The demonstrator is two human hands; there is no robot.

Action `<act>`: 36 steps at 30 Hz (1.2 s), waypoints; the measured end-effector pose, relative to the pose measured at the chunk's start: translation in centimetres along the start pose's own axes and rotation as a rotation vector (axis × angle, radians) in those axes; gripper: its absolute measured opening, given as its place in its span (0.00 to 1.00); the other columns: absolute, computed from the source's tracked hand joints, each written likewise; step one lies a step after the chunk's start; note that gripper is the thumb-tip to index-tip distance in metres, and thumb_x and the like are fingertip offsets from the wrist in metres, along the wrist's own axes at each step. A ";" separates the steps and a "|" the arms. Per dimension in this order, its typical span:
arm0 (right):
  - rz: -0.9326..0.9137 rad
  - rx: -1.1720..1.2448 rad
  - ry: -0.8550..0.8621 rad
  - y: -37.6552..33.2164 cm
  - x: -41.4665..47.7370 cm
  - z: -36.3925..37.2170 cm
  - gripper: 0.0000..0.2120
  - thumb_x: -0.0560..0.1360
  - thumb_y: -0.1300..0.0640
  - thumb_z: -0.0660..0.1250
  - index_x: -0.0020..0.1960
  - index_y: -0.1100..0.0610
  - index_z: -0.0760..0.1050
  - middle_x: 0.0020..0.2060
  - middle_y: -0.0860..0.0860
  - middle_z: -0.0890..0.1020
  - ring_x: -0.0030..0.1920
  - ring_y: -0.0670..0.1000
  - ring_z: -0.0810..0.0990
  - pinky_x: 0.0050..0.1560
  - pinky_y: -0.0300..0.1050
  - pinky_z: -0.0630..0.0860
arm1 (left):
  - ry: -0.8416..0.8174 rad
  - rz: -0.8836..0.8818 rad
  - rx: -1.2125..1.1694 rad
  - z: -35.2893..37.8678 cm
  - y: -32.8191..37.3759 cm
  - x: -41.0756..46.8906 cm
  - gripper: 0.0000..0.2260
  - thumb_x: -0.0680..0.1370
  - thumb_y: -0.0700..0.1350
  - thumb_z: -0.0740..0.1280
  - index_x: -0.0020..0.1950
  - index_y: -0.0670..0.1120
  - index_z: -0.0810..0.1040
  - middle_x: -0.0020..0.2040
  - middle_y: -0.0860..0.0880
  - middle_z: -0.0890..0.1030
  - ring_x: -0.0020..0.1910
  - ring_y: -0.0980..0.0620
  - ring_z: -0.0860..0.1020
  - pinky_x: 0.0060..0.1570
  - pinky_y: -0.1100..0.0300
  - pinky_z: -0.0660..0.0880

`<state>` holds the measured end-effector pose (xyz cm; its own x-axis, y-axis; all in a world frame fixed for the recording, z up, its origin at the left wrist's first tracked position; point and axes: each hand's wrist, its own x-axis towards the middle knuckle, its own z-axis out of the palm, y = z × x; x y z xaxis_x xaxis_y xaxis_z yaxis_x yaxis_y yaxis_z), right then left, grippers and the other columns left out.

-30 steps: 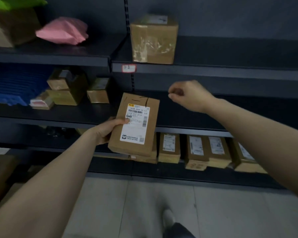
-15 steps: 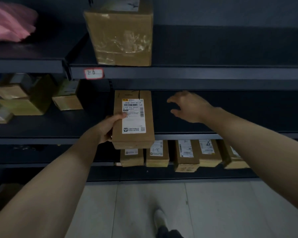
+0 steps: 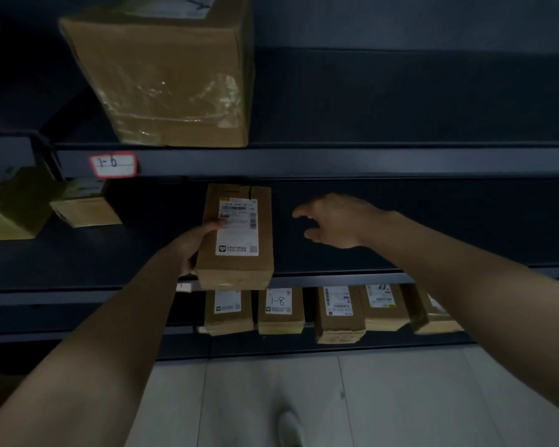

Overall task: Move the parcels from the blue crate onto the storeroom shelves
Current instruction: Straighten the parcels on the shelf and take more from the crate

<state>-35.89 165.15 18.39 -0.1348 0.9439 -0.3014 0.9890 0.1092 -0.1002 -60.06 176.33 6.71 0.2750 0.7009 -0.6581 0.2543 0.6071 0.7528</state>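
Presently, the left hand [image 3: 198,246] grips the cardboard parcel [image 3: 236,269] by its left long side; the thumb [image 3: 214,225] is pressed on the top face at the left margin of the shipping label [image 3: 238,221], and the other fingers are hidden under the box, so their lay cannot be told. The parcel lies lengthwise into the bay of the middle shelf [image 3: 352,279]; its far end is beyond the thumb and well inside, and its near end overhangs the front lip below the wrist. Whether its base already bears on the shelf cannot be told. The one-sided hold is judged to suit sliding the box inward while keeping the label face up and readable. The right hand [image 3: 336,222] hovers just beside the parcel's right side, not touching it; its fingers [image 3: 304,211] are spread and loosely curled, holding nothing, judged ready to steady or square the box. Beyond those fingertips and to their right the shelf shows dark, bare surface, so room for a push inward appears ample. Left of the gripping hand, small boxes [image 3: 84,209] stand well apart. Above both hands the upper shelf edge [image 3: 336,162] carries a tag marked 1-6 [image 3: 113,164] and a large taped carton [image 3: 162,79]; headroom over the knuckles looks limited but adequate. Below the wrists a row of labelled parcels [image 3: 279,309] fills the lower shelf.
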 end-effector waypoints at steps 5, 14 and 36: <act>-0.006 0.028 -0.008 -0.1 0.1 0.1 0.24 0.81 0.52 0.61 0.76 0.51 0.62 0.68 0.53 0.73 0.65 0.53 0.72 0.55 0.42 0.68 | 0.101 0.019 -0.026 0.4 0.1 1.1 0.16 0.73 0.51 0.73 0.56 0.43 0.80 0.52 0.40 0.83 0.46 0.44 0.82 0.48 0.50 0.79; 0.029 0.017 0.041 -3.3 -4.4 -0.7 0.24 0.80 0.52 0.62 0.75 0.52 0.64 0.66 0.55 0.74 0.64 0.54 0.73 0.59 0.46 0.72 | 0.436 0.336 0.635 1.4 0.9 -3.3 0.29 0.76 0.53 0.68 0.73 0.44 0.64 0.68 0.39 0.68 0.63 0.40 0.71 0.59 0.47 0.74; 1.066 -0.358 0.640 -3.9 -43.7 -3.4 0.14 0.78 0.55 0.63 0.62 0.57 0.72 0.55 0.57 0.77 0.57 0.60 0.74 0.46 0.50 0.64 | 0.054 1.924 1.469 31.8 3.8 -40.6 0.16 0.79 0.50 0.62 0.64 0.45 0.73 0.58 0.44 0.77 0.56 0.42 0.76 0.55 0.48 0.69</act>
<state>-33.61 124.53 35.13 0.6805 0.5863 0.4396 0.5647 -0.8018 0.1953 -40.76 138.30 35.90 0.8791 -0.0532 0.4737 0.0713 -0.9679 -0.2410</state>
